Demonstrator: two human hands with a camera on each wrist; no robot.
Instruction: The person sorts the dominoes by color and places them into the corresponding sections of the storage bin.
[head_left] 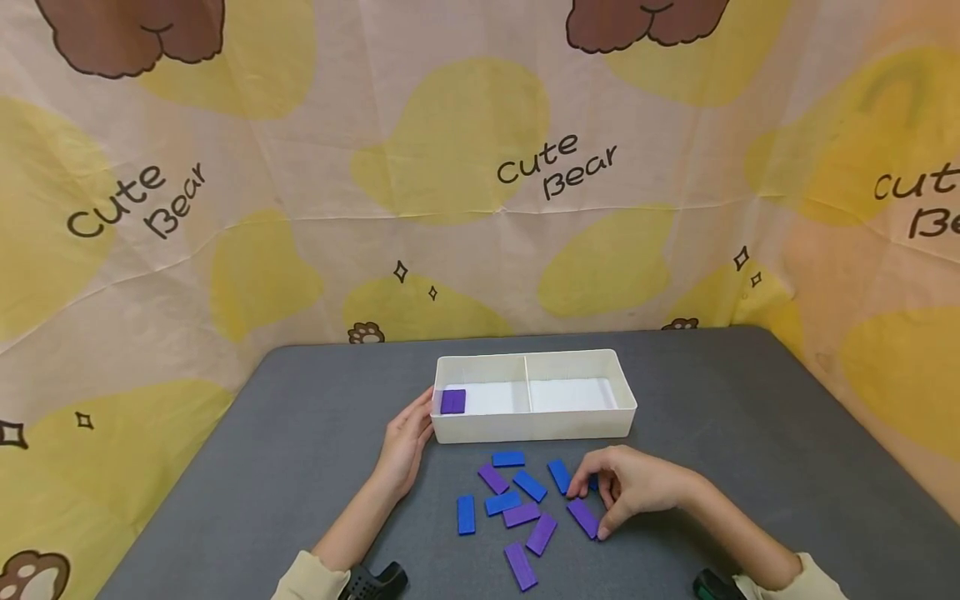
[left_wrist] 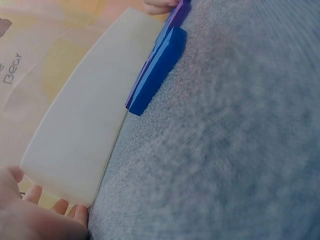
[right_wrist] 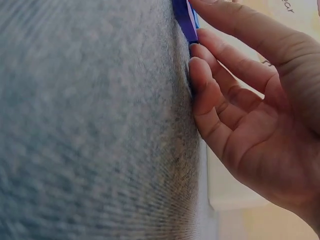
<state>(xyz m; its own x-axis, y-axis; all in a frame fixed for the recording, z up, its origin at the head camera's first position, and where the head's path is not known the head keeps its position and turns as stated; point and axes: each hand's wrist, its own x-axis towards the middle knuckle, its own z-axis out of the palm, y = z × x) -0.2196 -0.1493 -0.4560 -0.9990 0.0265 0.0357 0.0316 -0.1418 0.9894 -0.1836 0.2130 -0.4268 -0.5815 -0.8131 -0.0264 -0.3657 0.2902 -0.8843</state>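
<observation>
Right hand pinches a purple block by its ends.
The tray lies beyond it; left hand, fingers extended, touches the tray's left end.

Note creased cloth backdrop at 12 o'clock, running round to 9 and 3; printed with yellow blotches and "Cute Bear" lettering. Log grey tabletop toward 6, rounded at far corners. Record soft light.
</observation>
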